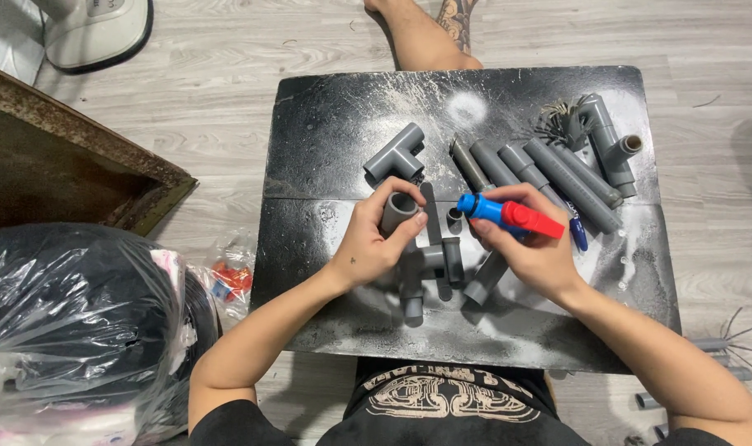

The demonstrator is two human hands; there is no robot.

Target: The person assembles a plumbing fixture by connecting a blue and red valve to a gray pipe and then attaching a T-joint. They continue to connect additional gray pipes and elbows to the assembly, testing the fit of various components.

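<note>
At frame centre, on a black board (326, 124), the left hand (372, 244) curls closed around a short grey pipe coupling (399, 211). Just right, the right hand (529, 248) pinches a blue valve with red handle (508, 216), pointing left.

- Grey pipe fitting (399, 211): lower body covered by the left hand (372, 244); only its open mouth shows.
- Blue valve with red handle (508, 216): underside hidden in the right hand (533, 248).
- Grey pipe assembly (430, 264), centre of frame: partly masked by both hands; its joints cannot be told.
- Blue pen-like object (578, 231): mostly behind the right hand; kind unclear.
- White fan base (95, 29), upper left: cut by the top edge.
- Loose grey pipes (727, 372), lower right: cut by the edge.
- Black plastic bag (70, 314), lower left: contents indistinct.
- Small clear packet (231, 277): orange contents too small to identify.
</note>
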